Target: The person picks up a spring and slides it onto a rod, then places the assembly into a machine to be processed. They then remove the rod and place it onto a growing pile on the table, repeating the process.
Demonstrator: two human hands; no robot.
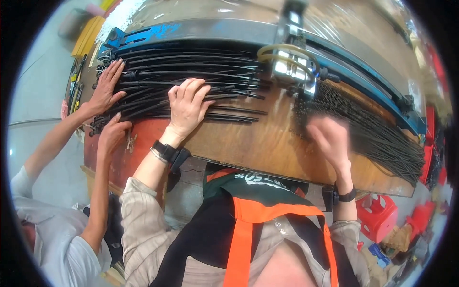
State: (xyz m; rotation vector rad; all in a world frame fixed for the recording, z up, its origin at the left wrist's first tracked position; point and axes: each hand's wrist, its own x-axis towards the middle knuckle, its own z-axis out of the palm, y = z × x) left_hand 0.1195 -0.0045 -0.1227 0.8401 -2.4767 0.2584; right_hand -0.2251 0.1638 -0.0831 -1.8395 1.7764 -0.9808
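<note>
Rods point(167, 72) left of machine point(288, 67)

Way through in front of the machine head point(291, 71), crowded on both sides

In front of the machine head and toward its left, bare tabletop point(248, 148) leaves a hand room to pass. Further left of it, black rods point(162, 73) take up the surface, with the left hand point(187, 105) on them and a co-worker's hands point(103, 93) beyond. Just to its front right, the blurred right hand point(331, 138) stands in the way; dark ribbed strands point(382, 131) spread to its right. A blue rail point(201, 32) bars the back.
</note>
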